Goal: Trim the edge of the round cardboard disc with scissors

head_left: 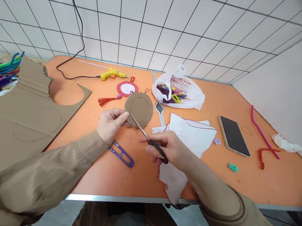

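My left hand [113, 122] pinches the left edge of a round cardboard disc [142, 107], thumb on top. A smaller circle is drawn or scored inside the disc's rim. My right hand [165, 145] grips the black handles of a pair of scissors [158, 151]. The scissors' blades look closed, and their tip rests at or just over the lower left of the disc. Behind the disc lies a red ring ornament [120, 87] with a white centre, and a red tassel [107, 101] beside it. A purple box cutter [123, 155] lies below my left hand.
Cut cardboard [32, 117] covers the left side, with pipe cleaners [4, 77] on it. A corded yellow glue gun [113, 74] lies at the back. A plastic bag [191, 95], white cloth [191, 130], phone [234, 135] and red pipe cleaner [261, 158] are to the right.
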Motion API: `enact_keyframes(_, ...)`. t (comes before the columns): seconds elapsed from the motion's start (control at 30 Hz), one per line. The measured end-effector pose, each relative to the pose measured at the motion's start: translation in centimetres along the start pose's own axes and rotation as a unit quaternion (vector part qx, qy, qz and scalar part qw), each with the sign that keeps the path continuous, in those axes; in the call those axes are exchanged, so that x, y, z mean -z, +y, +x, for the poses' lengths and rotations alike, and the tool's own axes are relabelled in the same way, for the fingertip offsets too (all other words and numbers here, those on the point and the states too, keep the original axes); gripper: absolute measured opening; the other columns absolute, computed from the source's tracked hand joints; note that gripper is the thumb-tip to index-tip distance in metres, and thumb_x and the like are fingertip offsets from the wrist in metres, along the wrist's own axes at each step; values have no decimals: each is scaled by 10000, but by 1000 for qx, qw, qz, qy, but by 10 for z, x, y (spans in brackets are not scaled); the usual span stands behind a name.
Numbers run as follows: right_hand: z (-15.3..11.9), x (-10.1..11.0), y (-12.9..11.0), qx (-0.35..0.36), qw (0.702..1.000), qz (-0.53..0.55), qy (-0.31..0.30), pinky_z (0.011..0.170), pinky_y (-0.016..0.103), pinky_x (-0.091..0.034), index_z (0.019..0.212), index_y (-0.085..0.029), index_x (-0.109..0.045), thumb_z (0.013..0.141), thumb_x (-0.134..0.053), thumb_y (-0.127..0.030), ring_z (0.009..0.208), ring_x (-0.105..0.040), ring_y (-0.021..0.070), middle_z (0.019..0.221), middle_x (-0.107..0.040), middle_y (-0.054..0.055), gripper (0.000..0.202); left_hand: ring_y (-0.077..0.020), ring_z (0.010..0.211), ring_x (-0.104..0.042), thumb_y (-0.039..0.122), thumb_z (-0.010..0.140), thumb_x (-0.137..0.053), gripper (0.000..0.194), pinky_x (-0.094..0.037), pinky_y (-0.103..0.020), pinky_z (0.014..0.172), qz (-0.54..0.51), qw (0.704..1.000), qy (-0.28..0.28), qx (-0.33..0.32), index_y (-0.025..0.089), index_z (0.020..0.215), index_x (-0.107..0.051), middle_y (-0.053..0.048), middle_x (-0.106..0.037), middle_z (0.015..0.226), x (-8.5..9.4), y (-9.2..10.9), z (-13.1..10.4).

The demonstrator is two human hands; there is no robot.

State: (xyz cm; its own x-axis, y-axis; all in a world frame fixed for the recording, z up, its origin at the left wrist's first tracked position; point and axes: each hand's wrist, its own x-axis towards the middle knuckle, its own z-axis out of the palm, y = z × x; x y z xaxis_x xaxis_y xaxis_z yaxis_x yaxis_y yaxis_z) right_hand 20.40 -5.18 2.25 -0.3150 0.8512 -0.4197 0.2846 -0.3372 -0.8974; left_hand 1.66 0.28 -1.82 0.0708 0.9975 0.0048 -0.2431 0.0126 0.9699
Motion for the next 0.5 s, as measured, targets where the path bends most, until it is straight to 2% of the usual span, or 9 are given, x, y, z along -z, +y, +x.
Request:
enact_keyframes(0.23, -1, -1, 1, 23, 1000, -8, 0, 434, 239, -397, 983, -95, -742, 641, -760, -320, 449, -498, 110, 464, -528, -41, 409, -153, 574, -674, 497, 572, -841, 396, -598, -290, 652, -27, 1000, 3, 5, 134, 632, -695, -44, -710, 610, -2, 2, -1)
enact_keyframes(0.37, 0, -3, 3, 52, 999, -17, 0, 467, 252, -398, 865, -112, -732, 650, -765, -343, 459, -471, 100, 483, -479, -55, 317, -160, 580, -681, 488, 562, -851, 398, -603, -299, 649, -45, 999, -1, 7, 131, 629, -690, -54, -711, 615, -2, 2, 0)
enact_keyframes(0.5, 1, -3, 5, 62, 997, -43, 1, 483, 254, -388, 768, -131, -707, 669, -759, -363, 488, -467, 103, 506, -501, -39, 257, -163, 580, -680, 475, 550, -864, 398, -602, -300, 631, -66, 998, 0, 7, 132, 621, -675, -55, -708, 612, 0, -1, 3)
